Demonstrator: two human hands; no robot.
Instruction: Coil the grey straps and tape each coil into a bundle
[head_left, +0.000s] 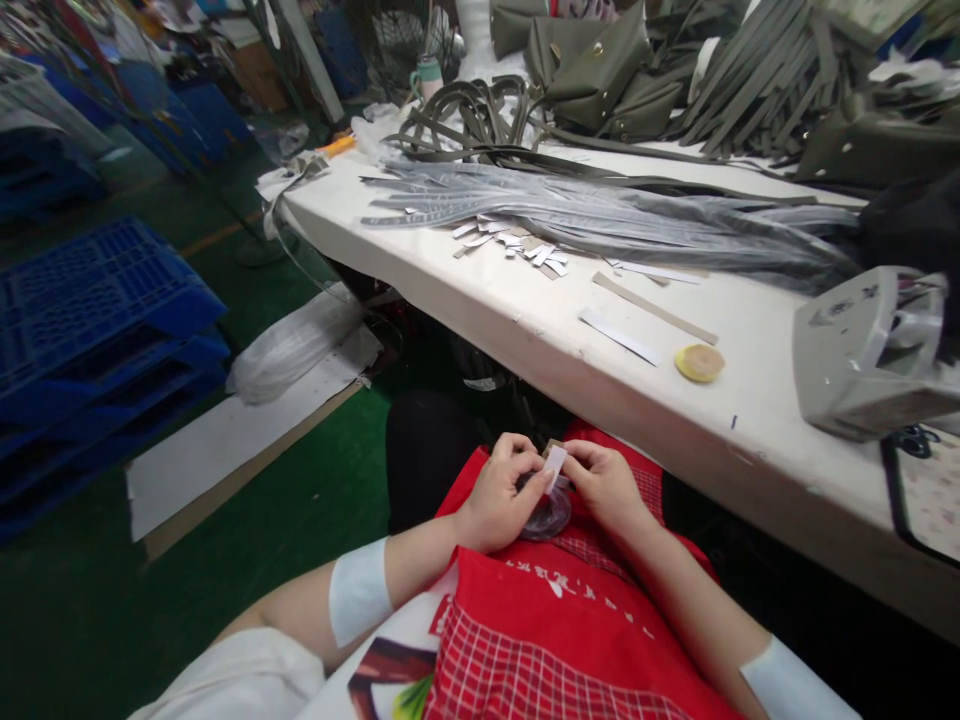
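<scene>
Red cloth of an apron makes a lap-top worktable as a seated person steadies a small white strip in both hands, held low and close, probably to keep fine finger work in plain sight. The left hand pinches the strip between thumb and fingers; the right hand comes up just beside it, curled fingertips at its far edge, though whether they grip it cannot be told. Beneath the hands, a roll of clear tape rests in the lap, likely kept there to be within easy reach.

On the white-covered table beyond, cut strips lie scattered, while a longer white strip and a yellow-edged roll sit nearer the edge, apparently for a short reach. Plastic-wrapped straps stretch lengthwise behind them, perhaps because their length suits no other direction. Olive bags are heaped at the back, seemingly to leave the front edge free.
</scene>
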